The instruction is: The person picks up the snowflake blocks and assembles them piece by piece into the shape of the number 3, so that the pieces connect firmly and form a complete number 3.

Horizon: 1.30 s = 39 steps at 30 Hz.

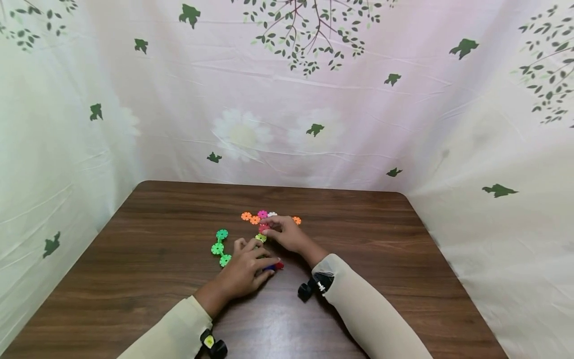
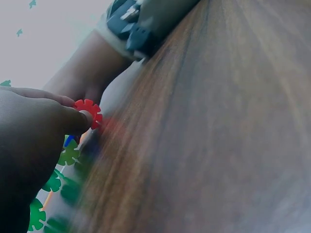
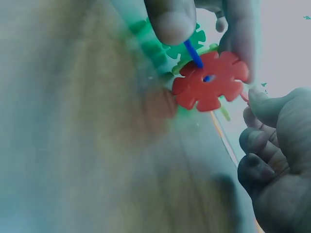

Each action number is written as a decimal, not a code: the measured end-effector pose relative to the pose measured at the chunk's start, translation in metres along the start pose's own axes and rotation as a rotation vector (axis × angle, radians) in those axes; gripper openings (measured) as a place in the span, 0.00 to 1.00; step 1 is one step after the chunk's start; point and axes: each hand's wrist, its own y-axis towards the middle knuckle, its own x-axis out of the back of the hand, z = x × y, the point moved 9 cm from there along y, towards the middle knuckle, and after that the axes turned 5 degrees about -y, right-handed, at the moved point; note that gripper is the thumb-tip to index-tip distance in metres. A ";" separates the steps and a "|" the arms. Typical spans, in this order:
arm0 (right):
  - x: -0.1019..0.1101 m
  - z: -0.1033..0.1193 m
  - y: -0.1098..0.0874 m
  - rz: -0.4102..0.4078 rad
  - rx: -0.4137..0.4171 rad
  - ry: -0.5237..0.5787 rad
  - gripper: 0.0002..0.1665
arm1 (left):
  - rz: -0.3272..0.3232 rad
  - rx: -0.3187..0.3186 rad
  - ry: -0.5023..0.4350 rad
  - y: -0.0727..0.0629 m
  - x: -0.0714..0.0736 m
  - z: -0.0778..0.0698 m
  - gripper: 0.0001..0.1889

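Flower-shaped interlocking plastic discs lie joined in a bent chain on the table. My left hand (image 1: 246, 270) is over the near part of it, thumb and fingers pinching a red disc (image 3: 210, 81) slotted onto a blue disc (image 3: 193, 53). Seen from the left wrist, the thumb lies against that red disc (image 2: 89, 112). My right hand (image 1: 288, 235) reaches in from the right and pinches a pinkish-red disc (image 1: 263, 228) between thumb and fingertips. Just below it is a yellow-green disc (image 1: 260, 238), partly behind the left fingers.
Green discs (image 1: 217, 248) curve along the left of the left hand. Farther back are orange discs (image 1: 246, 216), a magenta disc (image 1: 262, 214) and a white disc (image 1: 272, 214). Another orange disc (image 1: 297, 220) shows beyond the right hand. A printed curtain (image 1: 278, 169) surrounds the wooden table (image 1: 385, 239).
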 end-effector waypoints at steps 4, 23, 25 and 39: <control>0.006 -0.010 -0.017 -0.031 -0.098 0.070 0.20 | 0.006 0.010 0.003 0.000 0.000 0.001 0.16; 0.022 -0.018 -0.085 -0.152 -0.207 0.315 0.22 | -0.005 0.034 -0.005 -0.001 -0.001 0.001 0.16; 0.022 -0.019 -0.088 -0.148 -0.221 0.316 0.22 | -0.016 0.028 -0.010 0.000 0.001 0.001 0.16; 0.017 -0.019 -0.108 -0.094 -0.245 0.362 0.23 | -0.029 0.036 -0.027 0.000 0.001 0.002 0.16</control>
